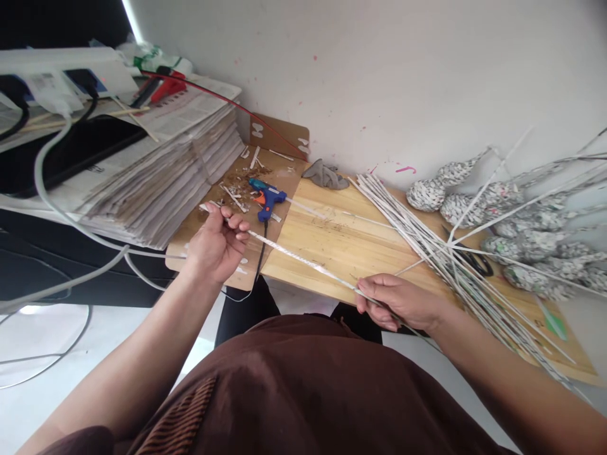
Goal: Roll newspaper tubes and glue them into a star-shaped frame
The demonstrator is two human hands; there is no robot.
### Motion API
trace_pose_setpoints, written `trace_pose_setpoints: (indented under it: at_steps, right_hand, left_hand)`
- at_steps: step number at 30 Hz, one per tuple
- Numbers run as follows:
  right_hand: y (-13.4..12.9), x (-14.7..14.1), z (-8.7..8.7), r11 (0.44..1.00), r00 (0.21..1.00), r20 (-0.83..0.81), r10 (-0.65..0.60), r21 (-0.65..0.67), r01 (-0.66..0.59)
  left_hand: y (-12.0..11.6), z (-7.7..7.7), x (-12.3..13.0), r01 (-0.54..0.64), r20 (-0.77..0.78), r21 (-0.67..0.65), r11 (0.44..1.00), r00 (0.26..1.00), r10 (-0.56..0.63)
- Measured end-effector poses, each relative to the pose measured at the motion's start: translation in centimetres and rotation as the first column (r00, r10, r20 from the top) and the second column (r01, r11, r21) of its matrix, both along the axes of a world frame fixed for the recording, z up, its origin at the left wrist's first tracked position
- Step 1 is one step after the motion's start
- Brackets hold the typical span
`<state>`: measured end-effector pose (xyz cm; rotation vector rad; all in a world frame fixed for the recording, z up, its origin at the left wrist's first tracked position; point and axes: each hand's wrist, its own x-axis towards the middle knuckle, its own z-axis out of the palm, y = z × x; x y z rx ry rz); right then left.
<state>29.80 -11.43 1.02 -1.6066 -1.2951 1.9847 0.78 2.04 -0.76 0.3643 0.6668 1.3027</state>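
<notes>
A long thin rolled-paper stick [294,255], whitish with a twisted look, spans the space between my hands over the table's front edge. My left hand [219,240] is closed round its left end, and a short tip pokes out beyond the fingers. Near its other end my right hand [396,298] pinches it, with a thin tail running on under the wrist. Just beyond my left hand lies a blue glue gun [270,197] with an orange trigger. Right of my right hand is a loose bundle of similar paper sticks [417,237].
A tall stack of newspapers [190,158] stands on the left, with a black tablet-like device [80,155] and a power strip [90,69] on top. Several woven paper gourd shapes [427,194] line the right back. A grey cloth [326,175] lies against the wall. Cables hang at left.
</notes>
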Motion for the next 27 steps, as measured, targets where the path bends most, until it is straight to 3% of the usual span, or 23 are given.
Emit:
trace_pose_setpoints:
  at_steps: [1,3,4,6,8,9,11,14,16,18,21,23,27]
  right_hand:
    - [-0.1,0.0,0.1,0.999,0.998,0.05,0.023,0.036,-0.025]
    - [-0.4,-0.1,0.1,0.962,0.959,0.28,0.042,0.247,-0.114]
    - [-0.6,0.0,0.0,0.903,0.905,0.425,0.003,0.388,-0.185]
    - [-1.0,0.2,-0.4,0.713,0.75,0.644,-0.152,0.596,-0.368]
    - [-1.3,0.5,-0.9,0.57,0.634,0.729,-0.258,0.645,-0.509]
    - [-1.4,0.7,-1.1,0.543,0.614,0.743,-0.267,0.642,-0.54]
    - [-1.4,0.7,-1.3,0.569,0.639,0.734,-0.232,0.635,-0.523]
    - [-1.2,0.5,-0.8,0.754,0.778,0.617,-0.117,0.565,-0.335]
    - [-1.0,0.5,-0.4,0.882,0.897,0.439,-0.043,0.439,-0.173]
    - [-0.8,0.7,-0.1,0.957,0.976,0.216,-0.013,0.285,-0.051]
    - [-0.7,1.3,-0.1,0.996,1.0,-0.019,-0.02,0.091,0.021]
    - [-0.6,1.5,-0.1,1.0,0.999,-0.049,0.005,0.03,-0.004]
    - [-0.3,0.5,0.4,0.992,0.996,0.075,0.043,0.117,-0.052]
  left_hand:
    - [0.1,0.0,0.0,-0.011,-0.003,-0.005,1.0,1.0,0.011]
    - [0.2,-0.1,-0.2,-0.06,-0.023,-0.028,0.998,0.998,0.059]
    - [0.3,-0.2,-0.2,-0.091,-0.038,-0.042,0.995,0.995,0.089]
    - [0.4,-0.3,-0.4,-0.138,-0.065,-0.071,0.988,0.989,0.133]
    - [0.5,-0.5,-0.6,-0.149,-0.076,-0.087,0.985,0.987,0.143]
    - [0.5,-0.6,-0.6,-0.148,-0.076,-0.089,0.985,0.987,0.141]
    - [0.6,-0.7,-0.7,-0.134,-0.071,-0.081,0.988,0.989,0.128]
    - [0.6,-0.7,-0.8,-0.107,-0.052,-0.048,0.993,0.993,0.104]
    - [0.6,-0.7,-0.8,-0.082,-0.04,-0.031,0.996,0.996,0.081]
    - [0.6,-0.6,-0.8,-0.061,-0.025,-0.021,0.998,0.998,0.06]
    - [0.6,-0.4,-0.8,-0.029,-0.003,-0.011,1.0,1.0,0.029]
    - [0.6,-0.4,-0.8,-0.029,-0.002,-0.008,1.0,1.0,0.029]
    - [0.4,-0.3,-0.3,-0.074,-0.046,-0.008,0.997,0.996,0.073]
